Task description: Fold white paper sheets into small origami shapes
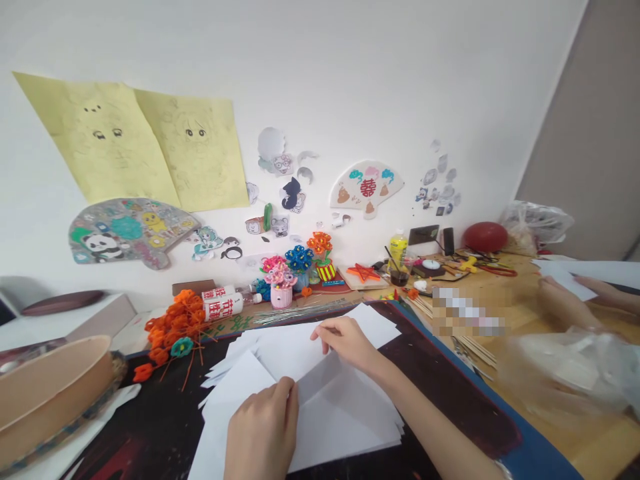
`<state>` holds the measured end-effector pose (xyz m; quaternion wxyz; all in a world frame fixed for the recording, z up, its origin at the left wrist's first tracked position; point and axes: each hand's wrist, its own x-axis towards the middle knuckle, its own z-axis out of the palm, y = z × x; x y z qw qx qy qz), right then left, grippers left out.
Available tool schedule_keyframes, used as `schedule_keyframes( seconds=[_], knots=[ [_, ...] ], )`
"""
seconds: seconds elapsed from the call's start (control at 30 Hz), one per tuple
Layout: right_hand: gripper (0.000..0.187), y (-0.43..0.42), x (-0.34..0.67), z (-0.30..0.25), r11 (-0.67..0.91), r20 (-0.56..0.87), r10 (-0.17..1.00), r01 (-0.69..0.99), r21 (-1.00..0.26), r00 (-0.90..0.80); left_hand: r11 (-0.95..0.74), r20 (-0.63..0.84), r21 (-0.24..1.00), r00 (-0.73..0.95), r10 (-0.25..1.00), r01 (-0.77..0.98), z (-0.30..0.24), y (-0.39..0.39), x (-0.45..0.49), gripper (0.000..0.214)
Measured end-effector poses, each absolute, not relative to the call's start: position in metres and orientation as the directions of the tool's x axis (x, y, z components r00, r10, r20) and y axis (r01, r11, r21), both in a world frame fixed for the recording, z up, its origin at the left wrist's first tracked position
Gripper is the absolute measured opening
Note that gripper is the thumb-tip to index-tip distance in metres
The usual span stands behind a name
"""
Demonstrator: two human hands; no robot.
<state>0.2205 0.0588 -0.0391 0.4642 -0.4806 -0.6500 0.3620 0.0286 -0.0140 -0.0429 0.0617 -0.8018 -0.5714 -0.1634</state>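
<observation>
A stack of loose white paper sheets (345, 420) lies fanned out on a dark mat. A folded strip stands up along the top sheet of paper (317, 377), between my two hands. My left hand (263, 427) is closed at the left end of this fold, with thumb and forefinger at the paper's edge. My right hand (347, 340) hovers over the far part of the sheet. Its fingers are loosely bent and slightly apart, and I see nothing in them. The right forearm crosses above the right side of the stack.
Orange pipe-cleaner flowers (183, 313) and a white bottle (225, 303) lie at the back left. Small flower pots (281, 293) stand by the wall. A round wooden frame (55, 393) is at left. On the right are a plastic bag (575, 373) and another person's hands (570, 300) with paper.
</observation>
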Motion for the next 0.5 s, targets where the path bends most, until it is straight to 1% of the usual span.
schedule_keyframes(
  seconds=[0.07,0.17,0.23,0.27,0.3,0.33,0.37,0.4,0.47,0.5],
  knots=[
    [0.024,0.061,0.228,-0.039,0.261,0.267,0.964,0.251,-0.932,-0.008,-0.356,0.349,0.012,0.330,0.877,0.934,-0.044,-0.014,0.028,0.026],
    [0.038,0.064,0.246,-0.040,0.255,0.299,0.920,0.190,-0.948,0.255,-0.353,0.352,-0.031,0.341,0.872,0.935,-0.045,-0.013,0.027,0.026],
    [0.038,0.064,0.265,-0.038,0.287,0.315,0.819,0.133,-0.949,0.480,-0.341,0.355,-0.036,0.331,0.874,0.939,-0.044,-0.013,0.027,0.025],
    [0.032,0.064,0.276,-0.036,0.317,0.313,0.755,0.097,-0.943,0.576,-0.333,0.358,-0.037,0.324,0.876,0.942,-0.044,-0.013,0.027,0.025],
    [0.028,0.063,0.287,-0.034,0.355,0.304,0.691,0.058,-0.933,0.656,-0.324,0.359,-0.039,0.316,0.878,0.945,-0.044,-0.013,0.027,0.024],
    [0.029,0.061,0.298,-0.032,0.394,0.290,0.635,0.023,-0.919,0.716,-0.312,0.358,-0.043,0.307,0.882,0.949,-0.044,-0.013,0.028,0.022],
    [0.037,0.060,0.309,-0.029,0.432,0.277,0.585,-0.003,-0.902,0.762,-0.300,0.355,-0.049,0.297,0.887,0.953,-0.044,-0.014,0.029,0.021],
    [0.052,0.058,0.320,-0.027,0.465,0.265,0.547,-0.025,-0.885,0.794,-0.287,0.350,-0.057,0.289,0.891,0.956,-0.044,-0.014,0.030,0.021],
    [0.085,0.055,0.338,-0.026,0.515,0.242,0.507,-0.066,-0.854,0.827,-0.276,0.337,-0.070,0.283,0.898,0.959,-0.044,-0.015,0.032,0.020],
    [0.093,0.055,0.346,-0.027,0.532,0.234,0.498,-0.081,-0.843,0.835,-0.275,0.331,-0.073,0.283,0.900,0.959,-0.045,-0.015,0.032,0.021]
  ],
)
